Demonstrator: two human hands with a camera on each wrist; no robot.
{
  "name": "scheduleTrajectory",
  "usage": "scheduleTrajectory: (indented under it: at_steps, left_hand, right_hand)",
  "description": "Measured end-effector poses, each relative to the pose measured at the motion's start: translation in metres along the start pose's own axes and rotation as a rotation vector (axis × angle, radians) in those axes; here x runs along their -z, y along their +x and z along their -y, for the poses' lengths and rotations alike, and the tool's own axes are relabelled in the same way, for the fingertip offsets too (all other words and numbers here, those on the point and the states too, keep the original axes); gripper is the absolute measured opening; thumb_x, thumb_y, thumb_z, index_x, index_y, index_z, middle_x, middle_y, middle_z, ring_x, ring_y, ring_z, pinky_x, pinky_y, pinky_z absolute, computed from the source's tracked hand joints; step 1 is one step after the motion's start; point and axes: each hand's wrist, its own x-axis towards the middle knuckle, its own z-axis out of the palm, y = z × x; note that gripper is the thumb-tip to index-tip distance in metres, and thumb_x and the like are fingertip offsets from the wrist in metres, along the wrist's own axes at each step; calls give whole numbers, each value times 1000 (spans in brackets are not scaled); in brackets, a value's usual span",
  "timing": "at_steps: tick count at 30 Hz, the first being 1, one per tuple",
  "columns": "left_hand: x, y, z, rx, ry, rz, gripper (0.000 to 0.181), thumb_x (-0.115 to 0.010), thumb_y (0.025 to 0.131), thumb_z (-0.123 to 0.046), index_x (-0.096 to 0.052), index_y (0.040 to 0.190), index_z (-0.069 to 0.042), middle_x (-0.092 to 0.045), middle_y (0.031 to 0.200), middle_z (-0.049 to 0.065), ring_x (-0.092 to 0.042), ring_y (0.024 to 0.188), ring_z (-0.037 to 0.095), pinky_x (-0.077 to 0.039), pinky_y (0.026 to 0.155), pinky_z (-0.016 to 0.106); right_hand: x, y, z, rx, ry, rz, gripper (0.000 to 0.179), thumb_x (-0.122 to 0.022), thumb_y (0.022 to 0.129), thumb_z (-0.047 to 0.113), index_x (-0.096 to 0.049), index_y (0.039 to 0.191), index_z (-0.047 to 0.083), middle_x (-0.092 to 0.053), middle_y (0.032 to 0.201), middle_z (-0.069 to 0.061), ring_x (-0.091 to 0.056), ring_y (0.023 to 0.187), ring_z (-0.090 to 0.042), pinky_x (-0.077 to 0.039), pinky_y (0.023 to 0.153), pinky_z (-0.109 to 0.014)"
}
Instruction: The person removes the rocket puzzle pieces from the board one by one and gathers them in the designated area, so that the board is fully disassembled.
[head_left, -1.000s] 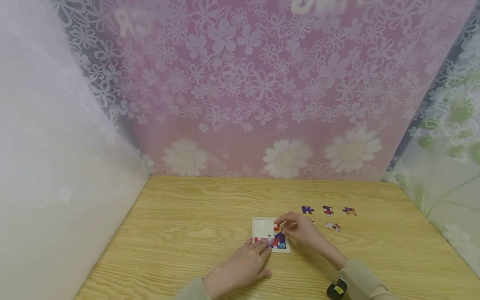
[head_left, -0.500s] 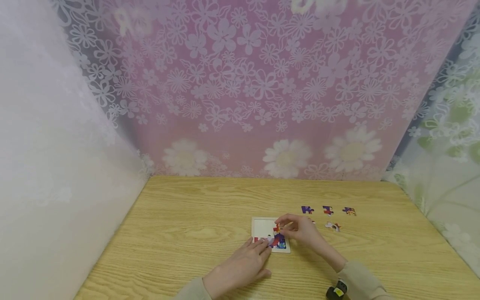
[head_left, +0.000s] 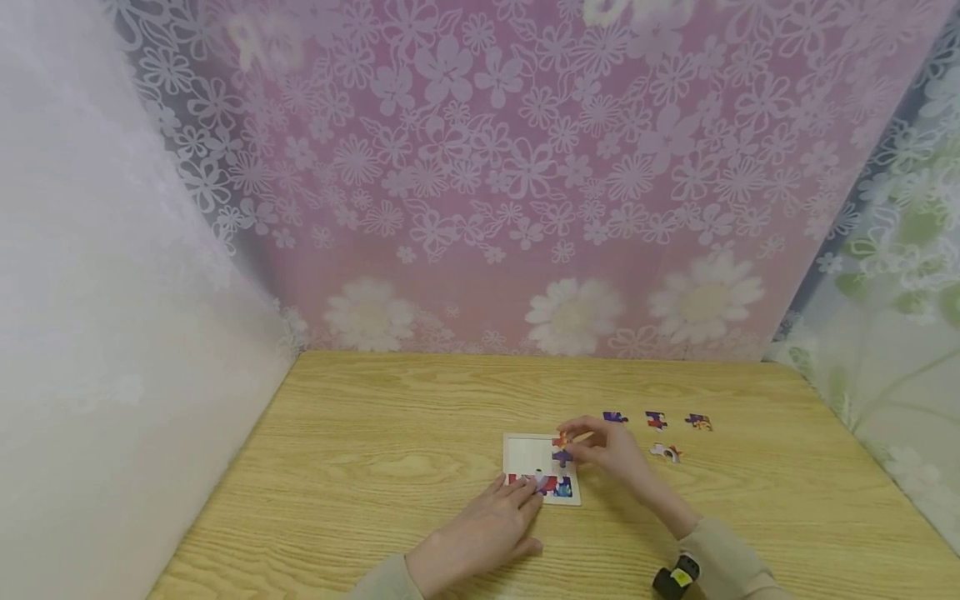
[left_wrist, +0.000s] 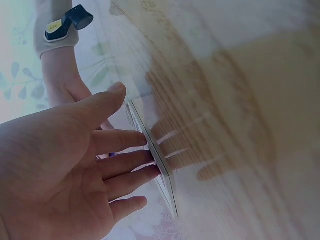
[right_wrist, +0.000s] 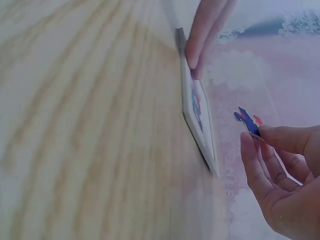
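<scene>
In the head view a square puzzle board (head_left: 527,457) with a pale rim lies flat on the table. Colourful puzzle pieces (head_left: 564,487) fill its bottom row, partly covered by my left hand (head_left: 486,527). The fingers of that hand stretch out straight and rest on the board's lower left part. Between thumb and fingertips my right hand (head_left: 613,457) pinches a blue and red puzzle piece (right_wrist: 251,125). That piece is held over the right side of the board, and the right wrist view shows it raised clear of the surface.
Right of the board lie several loose puzzle pieces: purple (head_left: 613,417), red and purple (head_left: 656,420), purple and orange (head_left: 698,422), and a whitish one (head_left: 666,452). A black wrist device (head_left: 675,577) sits by the right sleeve. Flowered curtains (head_left: 480,183) surround the wooden table (head_left: 375,442).
My right hand has lifted the pinched puzzle piece away from the bottom-row pieces and moved it slightly up and right. My left hand has stayed where it was.
</scene>
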Motion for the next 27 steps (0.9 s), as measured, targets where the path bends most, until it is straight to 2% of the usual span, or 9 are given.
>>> scheduleTrajectory:
  at_steps: [4,10,15,17,21,27]
  left_hand:
    - [0,1,0,4,-12,20,63,-53,100,-53,-54,147,-11,-46,156,6,-44,143,18,-37,118,42]
    - [0,1,-1,6,-20,33,64,-52,101,-54,-53,148,-11,-44,157,6,-42,144,18,-35,119,41]
    - [-1,1,-1,3,-26,31,64,-51,101,-54,-52,148,-11,-43,158,6,-41,145,18,-35,119,42]
    - [-1,1,-1,2,-21,23,64,-51,101,-54,-52,148,-11,-43,158,6,-41,145,18,-35,119,42]
    - [-2,0,0,0,-11,8,64,-52,101,-54,-53,148,-10,-43,158,6,-42,145,18,-35,119,42]
    - [0,-2,-1,-5,-3,-5,64,-52,101,-53,-53,147,-9,-43,158,6,-43,144,19,-36,119,41]
  right_hand:
    - [7,-2,1,-2,56,-18,38,-71,95,11,-63,127,-7,-66,117,-25,-72,86,-19,-63,77,-40]
    - [18,-3,-2,-36,48,-56,42,-71,96,16,-62,131,-5,-67,121,-23,-72,89,-16,-62,80,-35]
    - [30,-8,-3,-78,5,-94,43,-71,96,22,-64,133,0,-68,119,-19,-72,90,-20,-56,61,-32]
    - [35,-11,-4,-84,-3,-105,43,-71,96,23,-64,133,1,-68,117,-18,-71,84,-24,-52,55,-33]
    - [44,-16,-8,-71,28,-121,44,-70,97,21,-62,134,-2,-67,118,-21,-69,78,-30,-57,62,-38]
    - [61,-28,-10,-35,56,-128,45,-67,99,19,-59,136,-4,-63,126,-27,-72,89,-15,-62,79,-41]
